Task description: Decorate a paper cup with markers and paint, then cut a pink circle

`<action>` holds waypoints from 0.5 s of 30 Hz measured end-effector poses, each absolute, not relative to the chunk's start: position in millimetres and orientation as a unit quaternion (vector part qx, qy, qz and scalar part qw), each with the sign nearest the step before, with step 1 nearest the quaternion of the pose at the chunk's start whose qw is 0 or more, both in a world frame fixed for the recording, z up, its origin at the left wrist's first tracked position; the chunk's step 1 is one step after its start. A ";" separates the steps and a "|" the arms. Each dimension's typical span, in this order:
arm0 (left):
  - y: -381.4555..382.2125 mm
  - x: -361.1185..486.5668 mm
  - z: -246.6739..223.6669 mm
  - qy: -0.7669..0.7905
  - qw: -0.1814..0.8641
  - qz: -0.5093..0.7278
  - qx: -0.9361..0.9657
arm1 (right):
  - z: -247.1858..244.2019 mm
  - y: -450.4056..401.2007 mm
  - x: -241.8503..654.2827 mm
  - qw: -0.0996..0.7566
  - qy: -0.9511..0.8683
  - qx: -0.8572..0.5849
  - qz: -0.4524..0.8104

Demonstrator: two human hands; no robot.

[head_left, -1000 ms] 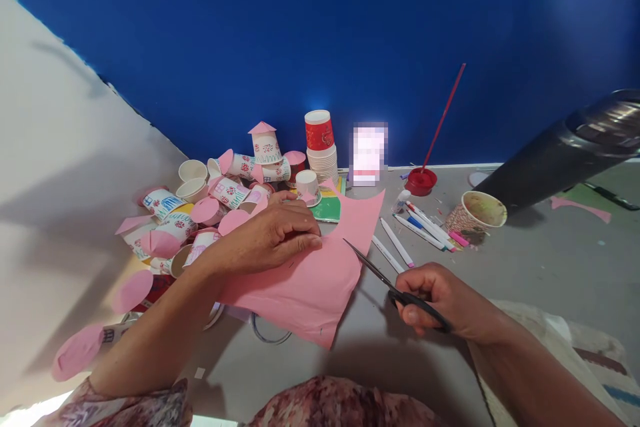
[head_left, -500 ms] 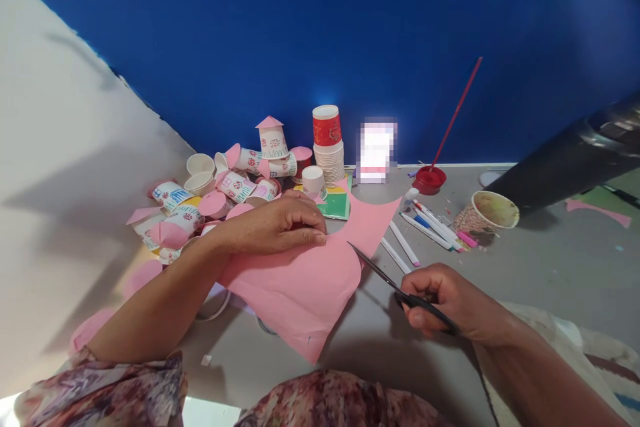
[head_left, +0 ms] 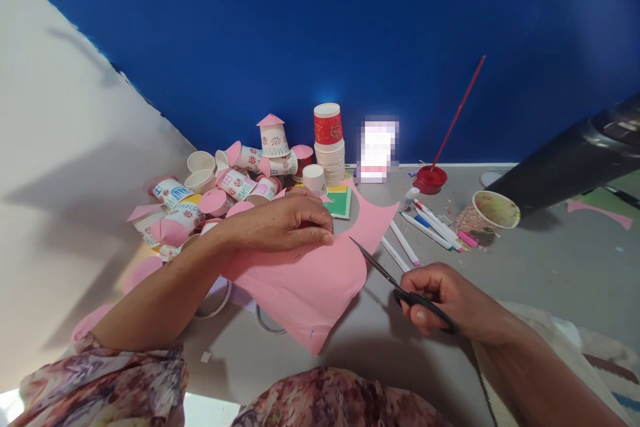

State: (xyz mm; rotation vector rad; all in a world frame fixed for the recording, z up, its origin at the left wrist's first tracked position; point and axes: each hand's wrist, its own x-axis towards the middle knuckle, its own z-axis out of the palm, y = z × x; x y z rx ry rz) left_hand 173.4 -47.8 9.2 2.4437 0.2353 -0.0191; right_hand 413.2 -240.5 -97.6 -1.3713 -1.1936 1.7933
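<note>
A large sheet of pink paper point(head_left: 300, 293) with curved cut edges is held above the table. My left hand point(head_left: 290, 220) grips its upper edge, thumb on top and the fingers partly hidden underneath. In my right hand point(head_left: 440, 297) is a pair of black scissors point(head_left: 377, 267), fingers wrapped through the handles. The blades lie along a curved cut in the paper, their tip near its upper edge, a short way right of my left thumb. They look nearly closed. Under the sheet's lower left side, part of a tape roll point(head_left: 270, 321) shows.
Decorated paper cups point(head_left: 237, 185) with pink cone tops pile up at left. Behind stands a cup stack point(head_left: 329, 147). Several markers point(head_left: 430, 230), a red dish point(head_left: 430, 179), a stained paper cup point(head_left: 493, 210) and a dark cylinder point(head_left: 565, 153) occupy the right side. A blue wall rises behind.
The pink paper's lower part has shifted slightly right and up, with my left hand moving a little right. The scissors stay at the cut, and their tip is slightly farther up and right.
</note>
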 end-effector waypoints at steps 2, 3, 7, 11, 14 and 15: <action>-47.7 174.2 8.7 0.086 0.330 -0.008 0.940 | -97.8 -240.3 413.0 0.290 -0.449 -0.514 0.671; -47.6 174.6 8.4 0.083 0.326 -0.009 0.942 | -98.0 -240.2 413.0 0.291 -0.451 -0.514 0.670; -47.5 175.6 8.4 0.079 0.317 -0.011 0.945 | -98.7 -240.5 413.8 0.292 -0.456 -0.513 0.667; -47.8 175.8 9.5 0.079 0.320 -0.015 0.944 | -97.4 -240.7 414.1 0.284 -0.462 -0.516 0.663; -48.0 175.9 10.1 0.079 0.319 -0.017 0.944 | -95.2 -240.7 413.6 0.283 -0.459 -0.518 0.664; -48.0 176.0 10.3 0.078 0.318 -0.019 0.945 | -94.6 -240.6 413.3 0.283 -0.457 -0.518 0.665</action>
